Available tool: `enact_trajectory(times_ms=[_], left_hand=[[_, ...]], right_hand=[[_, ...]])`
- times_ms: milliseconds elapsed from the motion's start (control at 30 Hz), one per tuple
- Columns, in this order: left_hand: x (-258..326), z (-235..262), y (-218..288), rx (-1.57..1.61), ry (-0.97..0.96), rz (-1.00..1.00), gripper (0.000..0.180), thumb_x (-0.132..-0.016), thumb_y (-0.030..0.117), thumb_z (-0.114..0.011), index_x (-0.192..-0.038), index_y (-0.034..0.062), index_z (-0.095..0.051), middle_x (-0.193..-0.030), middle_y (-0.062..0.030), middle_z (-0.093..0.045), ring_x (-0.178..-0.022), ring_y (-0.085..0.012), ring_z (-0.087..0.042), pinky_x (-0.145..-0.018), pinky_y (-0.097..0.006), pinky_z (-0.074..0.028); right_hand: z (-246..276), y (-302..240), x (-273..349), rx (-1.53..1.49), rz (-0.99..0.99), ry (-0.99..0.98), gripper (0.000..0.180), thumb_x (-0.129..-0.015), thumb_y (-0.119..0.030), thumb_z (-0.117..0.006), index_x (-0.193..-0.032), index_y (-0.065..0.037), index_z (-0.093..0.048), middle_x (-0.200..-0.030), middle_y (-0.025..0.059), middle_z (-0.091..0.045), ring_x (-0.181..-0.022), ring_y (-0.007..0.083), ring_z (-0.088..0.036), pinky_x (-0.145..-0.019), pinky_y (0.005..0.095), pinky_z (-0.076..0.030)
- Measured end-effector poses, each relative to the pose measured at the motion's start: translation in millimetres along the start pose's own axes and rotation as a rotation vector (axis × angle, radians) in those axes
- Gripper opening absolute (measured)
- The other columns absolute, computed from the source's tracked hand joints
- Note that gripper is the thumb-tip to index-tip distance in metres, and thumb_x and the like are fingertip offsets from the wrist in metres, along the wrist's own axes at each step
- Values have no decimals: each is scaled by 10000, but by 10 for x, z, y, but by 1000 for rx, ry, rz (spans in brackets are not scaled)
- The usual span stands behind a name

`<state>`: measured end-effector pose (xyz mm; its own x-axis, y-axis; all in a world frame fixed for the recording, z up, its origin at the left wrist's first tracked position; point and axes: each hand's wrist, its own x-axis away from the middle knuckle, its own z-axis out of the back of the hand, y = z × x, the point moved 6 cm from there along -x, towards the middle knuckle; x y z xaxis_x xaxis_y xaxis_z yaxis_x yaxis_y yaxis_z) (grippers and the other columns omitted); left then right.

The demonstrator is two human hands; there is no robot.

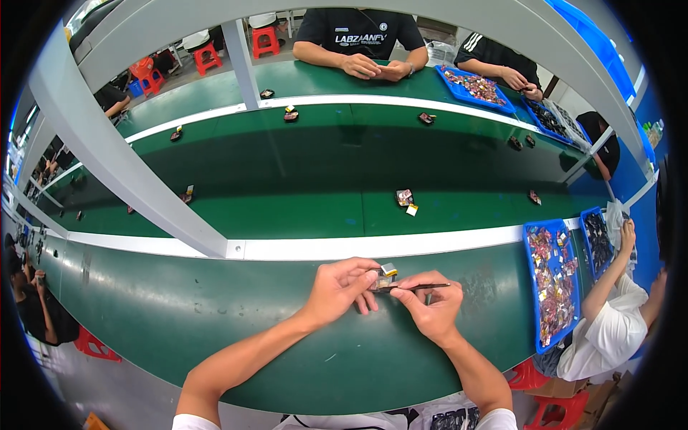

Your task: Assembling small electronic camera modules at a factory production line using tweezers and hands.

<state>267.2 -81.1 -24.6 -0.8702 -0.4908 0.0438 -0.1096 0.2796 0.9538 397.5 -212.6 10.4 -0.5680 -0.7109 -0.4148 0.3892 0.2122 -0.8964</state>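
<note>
My left hand [337,287] pinches a small, light, likely fragile part [385,276]; my right hand [430,304], at three o'clock, grips tweezers [419,287].

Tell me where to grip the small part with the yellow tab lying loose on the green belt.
Pinch the small part across its dark body from above. It lies flat on the belt, with the yellow tab sticking out toward the near side, so leave the tab free.

Bright even overhead light, soft shadows, fisheye-bent edges, dark corners
</note>
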Motion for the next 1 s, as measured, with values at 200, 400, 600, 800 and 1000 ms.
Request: enact_trajectory(times_ms=[200, 400, 600, 800, 1000], left_hand=[[-27, 42, -15, -15, 5, -31, 261, -1043, 78, -562, -1225, -107, -588, -1012, -201, -716, -721, -285, -749, -554, -327, -621], [-44, 39, -22, 20, -5, -23, 261, -1045, 89, -565, -1218, -105, -591, -976, -188, -718, -732, -274, -749, -575, -324, -619], [-45, 36, -67, 21, -28, 28, 264, -1043, 99, -576, -1202, -110, -602, -917, -168, -704, -692, -253, -736, -558, -317, -602], [-56, 49, -12, 58, -22, 27, 262, -1042, 92, -566, -1209, -107, -605, -901, -167, -697, -671, -226, -720, -563, -304, -582], [-48, 55, -19, 29, 12, 17, 264, -1043, 90, -563, -1209, -111, -603, -904, -163, -700, -658, -224, -716, -553, -304, -580]], right_hand=[[-49, -59, 35, 73, 147, 38, 132, -758, 17, -851, -829, -34, -753, -825, 53, -774, -426, 22, -426, -423, 200, -309], [-74, -114, 46, 93, 243, 31, 137, -759, 23, -845, -828, -37, -743, -818, 72, -772, -412, 27, -409, -409, 204, -299], [-42, 64, 55, 11, -23, 33, 131, -794, 16, -834, -864, -12, -728, -784, 30, -743, -456, 1, -415, -430, 200, -283], [2, 97, 4, -13, -45, 27, 165, -795, 3, -842, -904, 1, -718, -833, 42, -739, -475, 5, -443, -447, 201, -304], [-22, 44, 10, 10, 10, -20, 183, -789, -1, -847, -923, 5, -722, -902, 64, -757, -478, 12, -460, -454, 195, -329]])
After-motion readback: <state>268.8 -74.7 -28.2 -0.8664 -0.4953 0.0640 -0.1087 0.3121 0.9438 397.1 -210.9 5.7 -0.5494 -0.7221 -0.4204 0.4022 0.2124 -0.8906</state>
